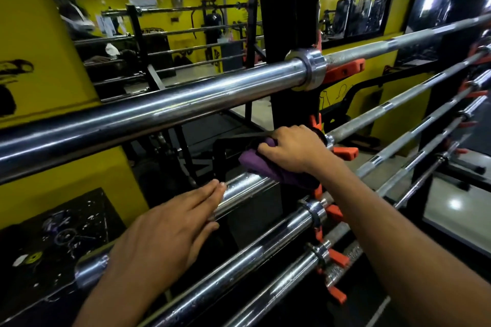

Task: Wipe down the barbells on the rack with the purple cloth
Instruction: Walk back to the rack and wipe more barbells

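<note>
The right hand grips the purple cloth, fingers curled over the bunched fabric and pressing it onto the chrome sleeve of the second barbell from the top, just left of the black rack upright. Part of the cloth hangs off the near side of the sleeve toward the orange holders. The left hand lies flat along the same sleeve nearer its free end, fingers straight and together, fingertips touching the metal and grasping nothing. A short bare stretch of sleeve shows between the fingertips and the cloth.

Above both hands runs the thick sleeve of the top barbell, ending at a collar beside the upright; there is an open gap between it and the sleeve being wiped, and the right hand sits within that gap. Below, two more sleeves lie close together, each with only a narrow slot to the next. To the right of the upright the thinner shafts fan away toward the far holders, stacked near one another. The end cap of the wiped sleeve sits free at lower left, beside a dark paint-spattered surface against the yellow wall.
</note>
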